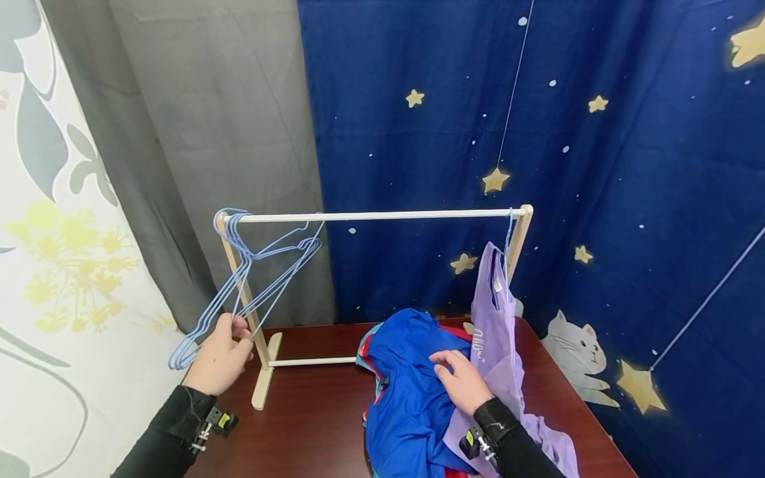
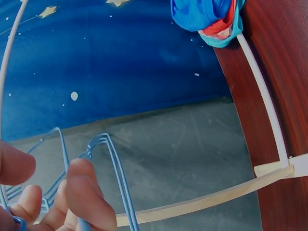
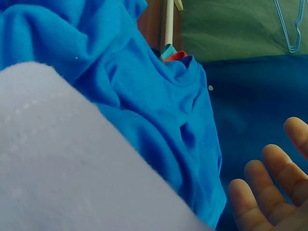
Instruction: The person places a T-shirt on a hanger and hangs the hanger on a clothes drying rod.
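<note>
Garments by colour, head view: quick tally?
Blue shirt: 1
Purple top, on a hanger: 1
Red piece, mostly buried: 1
Teal piece, only an edge showing: 1
Total: 4

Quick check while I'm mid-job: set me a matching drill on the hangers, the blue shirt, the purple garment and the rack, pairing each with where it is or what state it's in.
Things:
1. blue wire hangers
2. blue shirt
3. purple garment
4. wooden rack

States or places:
A. hangs from a hanger at the rail's right end
B. stands on the dark red table
C. bunched at the rail's left end, held by the left hand
D. lies in the heap on the table, under the right hand

Pairs: 1-C, 2-D, 3-A, 4-B
</note>
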`<state>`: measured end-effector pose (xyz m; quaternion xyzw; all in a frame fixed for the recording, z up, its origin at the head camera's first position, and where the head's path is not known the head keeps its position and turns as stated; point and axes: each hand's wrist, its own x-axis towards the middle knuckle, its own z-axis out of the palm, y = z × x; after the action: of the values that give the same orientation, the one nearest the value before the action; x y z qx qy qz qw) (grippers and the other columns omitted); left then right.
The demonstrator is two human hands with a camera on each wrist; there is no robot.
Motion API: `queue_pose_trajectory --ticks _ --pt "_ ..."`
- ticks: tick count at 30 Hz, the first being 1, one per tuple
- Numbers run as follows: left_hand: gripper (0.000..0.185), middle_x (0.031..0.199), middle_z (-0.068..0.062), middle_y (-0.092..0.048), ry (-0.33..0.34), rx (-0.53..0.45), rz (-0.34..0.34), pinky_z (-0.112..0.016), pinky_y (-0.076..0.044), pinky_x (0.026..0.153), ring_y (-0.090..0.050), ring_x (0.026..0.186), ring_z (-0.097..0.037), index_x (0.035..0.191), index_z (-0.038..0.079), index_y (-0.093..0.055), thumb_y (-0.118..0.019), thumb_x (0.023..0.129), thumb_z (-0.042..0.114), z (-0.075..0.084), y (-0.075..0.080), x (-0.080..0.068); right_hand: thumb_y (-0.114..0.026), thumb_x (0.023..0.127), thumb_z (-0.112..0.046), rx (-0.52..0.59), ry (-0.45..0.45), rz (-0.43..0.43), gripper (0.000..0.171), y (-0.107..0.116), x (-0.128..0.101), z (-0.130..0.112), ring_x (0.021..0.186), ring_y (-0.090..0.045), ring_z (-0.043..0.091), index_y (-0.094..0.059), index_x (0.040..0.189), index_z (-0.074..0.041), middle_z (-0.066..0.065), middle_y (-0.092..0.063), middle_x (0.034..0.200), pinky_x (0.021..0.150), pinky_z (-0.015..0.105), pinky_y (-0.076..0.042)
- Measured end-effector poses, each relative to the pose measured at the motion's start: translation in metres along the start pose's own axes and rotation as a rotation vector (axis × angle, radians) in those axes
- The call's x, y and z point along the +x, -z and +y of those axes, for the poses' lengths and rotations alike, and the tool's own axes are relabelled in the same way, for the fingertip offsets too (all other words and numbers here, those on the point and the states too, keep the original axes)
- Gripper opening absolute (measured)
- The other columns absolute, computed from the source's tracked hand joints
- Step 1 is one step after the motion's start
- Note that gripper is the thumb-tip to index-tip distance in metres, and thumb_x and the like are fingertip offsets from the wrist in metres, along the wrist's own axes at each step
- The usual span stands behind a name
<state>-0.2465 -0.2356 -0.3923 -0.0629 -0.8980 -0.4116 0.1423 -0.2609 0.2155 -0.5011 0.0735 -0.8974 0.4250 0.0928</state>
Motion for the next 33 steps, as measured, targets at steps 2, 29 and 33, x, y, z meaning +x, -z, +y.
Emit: queue_pose_trajectory --ticks 2,29,33 --pt "0.02 0.093 -0.013 -0.061 -0.013 -0.022 0.006 -0.032 -0.052 0.054 -0.062 0.066 -0.017 0.116 0.002 -0.042 -0.051 0.1 0.008 0.0 -0.002 -0.003 -0.059 0.102 -0.014 0.0 -0.002 0.003 0.02 -0.001 0.0 0.0 0.108 -0.062 0.022 -0.07 0.119 -0.016 0.0 -0.065 0.117 0.096 0.049 -0.049" --pt "0.013 0.085 0.002 -0.057 -0.08 0.119 -0.159 -0.034 -0.046 0.065 -0.053 0.068 -0.013 0.106 0.012 -0.054 -0.064 0.098 0.015 0.007 -0.079 -0.014 -0.059 0.101 -0.013 -0.124 0.162 -0.089 0.028 -0.066 0.026 -0.007 0.114 -0.062 0.027 -0.068 0.126 -0.005 0.007 -0.062 0.126 0.098 0.049 -0.049" --pt "0.014 0.081 0.002 -0.055 -0.076 0.114 -0.155 -0.034 -0.044 0.063 -0.049 0.065 -0.014 0.106 0.011 -0.055 -0.065 0.097 0.013 0.008 -0.085 -0.014 -0.061 0.099 -0.013 -0.187 0.201 -0.109 0.033 -0.075 0.038 -0.015 0.12 -0.059 0.031 -0.066 0.13 -0.003 0.012 -0.06 0.129 0.1 0.052 -0.046"
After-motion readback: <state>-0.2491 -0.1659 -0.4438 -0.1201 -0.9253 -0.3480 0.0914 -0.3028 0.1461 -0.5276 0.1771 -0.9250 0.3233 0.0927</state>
